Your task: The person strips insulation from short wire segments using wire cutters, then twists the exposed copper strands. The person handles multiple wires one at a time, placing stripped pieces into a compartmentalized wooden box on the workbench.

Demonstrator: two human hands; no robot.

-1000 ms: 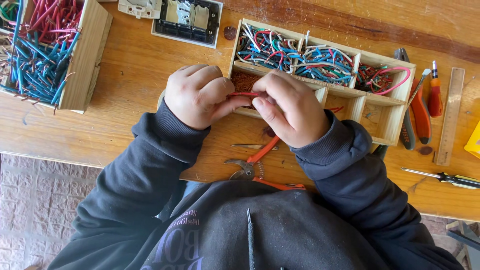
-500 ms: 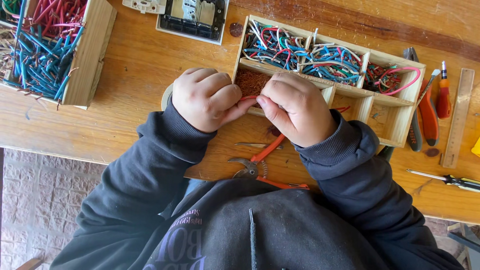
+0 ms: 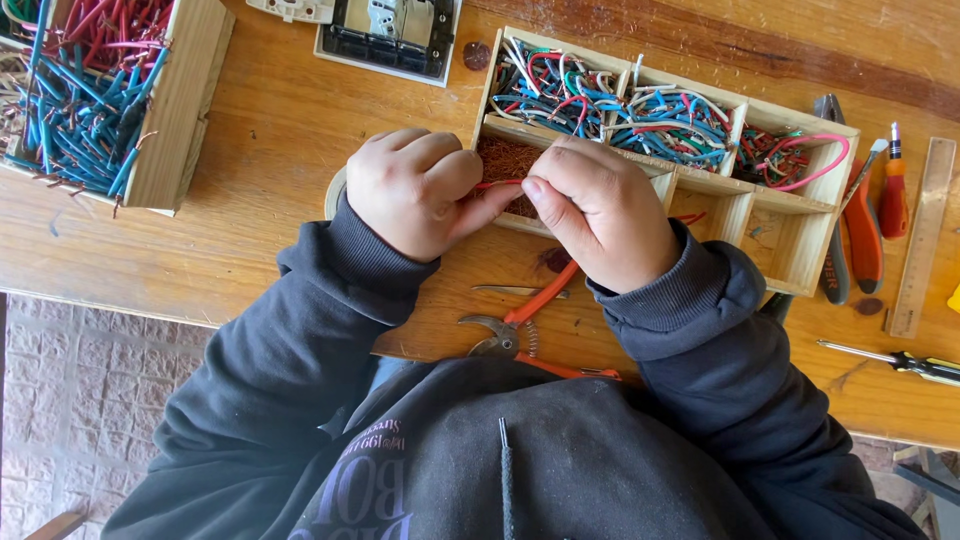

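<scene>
My left hand (image 3: 410, 190) and my right hand (image 3: 600, 210) meet over the wooden table, both pinching a short red wire (image 3: 497, 184) stretched between their fingertips. The wire hangs just above a compartment of copper strands (image 3: 505, 160) in a wooden divided tray (image 3: 790, 250). The tray's back compartments hold tangled coloured wire pieces (image 3: 620, 105). Orange-handled cutters (image 3: 520, 325) lie on the table below my hands, near my dark sweatshirt.
A wooden box of blue and red wire lengths (image 3: 85, 100) stands at the far left. A dismantled switch plate (image 3: 390, 35) lies at the top. Pliers (image 3: 850, 230), small screwdrivers (image 3: 893, 185), a wooden ruler (image 3: 922, 235) and another screwdriver (image 3: 895, 360) lie right of the tray.
Both hands have stayed together on the red wire, with small finger shifts. The view has drifted slightly, so everything sits a little to the right and the tray higher.
</scene>
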